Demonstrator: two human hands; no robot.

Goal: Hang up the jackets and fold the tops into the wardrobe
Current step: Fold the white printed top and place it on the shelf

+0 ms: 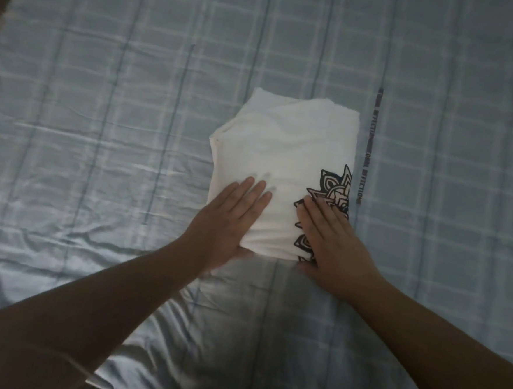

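Observation:
A white top (282,147) with a black ornamental print on its right side lies folded into a compact rectangle on the bed. My left hand (232,220) rests flat on its near left corner, fingers stretched out and slightly apart. On the near right part my right hand (331,239) lies flat over the black print, fingers extended. Neither hand grips the cloth; both press down on it. No jacket or wardrobe is in view.
The bed is covered by a pale blue checked sheet (102,122) with wrinkles at the left. A printed line of dark lettering (369,147) runs along the sheet just right of the top. A dark edge shows at the upper left corner.

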